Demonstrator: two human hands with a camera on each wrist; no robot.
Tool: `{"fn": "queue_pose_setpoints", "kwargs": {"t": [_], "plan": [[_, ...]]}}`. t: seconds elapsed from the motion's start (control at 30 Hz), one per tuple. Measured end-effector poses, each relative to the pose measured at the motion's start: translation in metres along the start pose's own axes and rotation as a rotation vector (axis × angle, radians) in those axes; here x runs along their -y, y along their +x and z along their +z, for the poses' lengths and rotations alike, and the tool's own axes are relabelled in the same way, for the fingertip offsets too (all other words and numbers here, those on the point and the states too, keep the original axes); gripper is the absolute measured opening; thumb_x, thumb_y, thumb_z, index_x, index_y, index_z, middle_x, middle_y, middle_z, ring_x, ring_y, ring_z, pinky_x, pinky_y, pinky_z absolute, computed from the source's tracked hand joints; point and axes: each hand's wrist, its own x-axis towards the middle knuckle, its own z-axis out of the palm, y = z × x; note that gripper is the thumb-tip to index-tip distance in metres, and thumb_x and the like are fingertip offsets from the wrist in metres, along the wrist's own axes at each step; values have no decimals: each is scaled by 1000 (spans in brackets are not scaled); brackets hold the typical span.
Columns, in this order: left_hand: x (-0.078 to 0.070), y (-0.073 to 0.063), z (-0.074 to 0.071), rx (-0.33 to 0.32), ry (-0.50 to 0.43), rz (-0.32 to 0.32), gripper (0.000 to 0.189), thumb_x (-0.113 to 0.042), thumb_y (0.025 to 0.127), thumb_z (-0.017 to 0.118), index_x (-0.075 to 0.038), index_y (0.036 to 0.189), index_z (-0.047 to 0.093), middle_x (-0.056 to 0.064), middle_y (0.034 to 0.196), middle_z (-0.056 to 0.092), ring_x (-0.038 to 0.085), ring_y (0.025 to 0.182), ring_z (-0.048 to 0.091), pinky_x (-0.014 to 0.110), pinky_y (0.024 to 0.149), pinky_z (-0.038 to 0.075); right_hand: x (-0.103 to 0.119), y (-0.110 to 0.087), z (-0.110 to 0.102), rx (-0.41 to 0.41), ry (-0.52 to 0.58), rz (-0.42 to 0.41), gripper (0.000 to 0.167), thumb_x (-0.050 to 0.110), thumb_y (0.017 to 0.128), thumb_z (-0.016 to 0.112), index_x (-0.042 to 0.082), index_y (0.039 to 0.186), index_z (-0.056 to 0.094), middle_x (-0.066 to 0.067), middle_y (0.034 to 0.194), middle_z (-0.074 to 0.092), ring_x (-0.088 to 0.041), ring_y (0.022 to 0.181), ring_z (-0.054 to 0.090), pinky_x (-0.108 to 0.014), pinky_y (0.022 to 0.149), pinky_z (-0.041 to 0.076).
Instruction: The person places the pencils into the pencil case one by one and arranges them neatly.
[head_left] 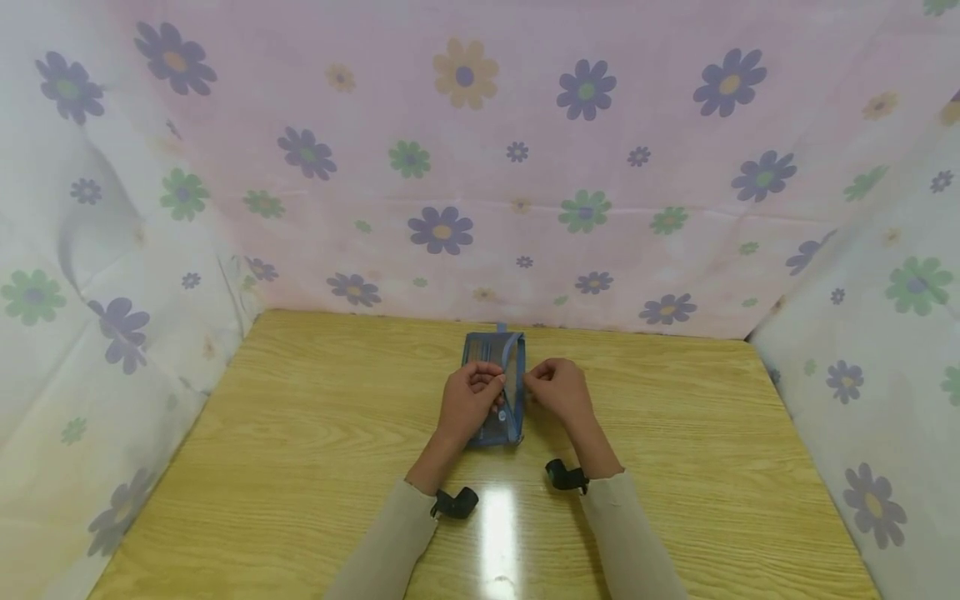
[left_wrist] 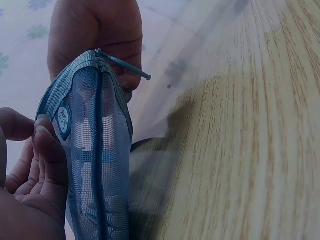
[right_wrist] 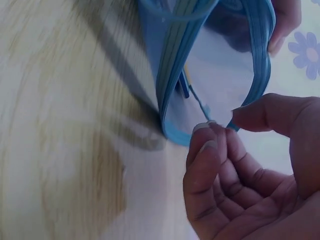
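Note:
A blue mesh zipper pouch stands on the table between the two hands, its zipped mouth spread apart. My left hand pinches one edge of the mouth, beside a small oval label. On the opposite side, my right hand holds the other zipper edge between thumb and fingertips. From one end of the zip sticks out a thin blue pull. Through the opening, slim pen-like items show inside; the rest of the contents is hard to make out.
The wood-grain table extends around the pouch on all sides. Flower-print cloth hangs behind the table and along both sides. A bright light reflection lies on the tabletop between the forearms.

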Motion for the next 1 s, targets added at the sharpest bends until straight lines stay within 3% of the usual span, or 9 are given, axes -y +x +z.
{"fn": "queue_pose_setpoints", "kwargs": {"t": [0.4, 0.7, 1.0], "plan": [[0, 1, 0, 9, 45, 23, 12, -3, 101, 71, 3, 110, 72, 22, 90, 72, 17, 64, 66, 24, 55, 54, -22, 3, -11, -24, -75, -149, 13, 18, 96, 71, 6, 97, 76, -7, 83, 73, -18, 69, 66, -34, 65, 56], [-1, -1, 0, 14, 68, 16, 12, -7, 101, 73, 1, 110, 72, 17, 90, 72, 16, 64, 67, 26, 56, 57, -28, 0, -17, -39, -120, -144, 14, 20, 99, 70, 8, 99, 76, -5, 86, 73, -19, 75, 66, -40, 73, 57], [-4, 2, 4, 14, 147, 26, 10, -9, 99, 75, -3, 108, 74, 10, 88, 73, 16, 65, 69, 28, 57, 59, -31, 2, -28, -54, -186, -194, 12, 18, 98, 70, 8, 98, 76, -5, 86, 73, -19, 76, 66, -38, 71, 56]]}}
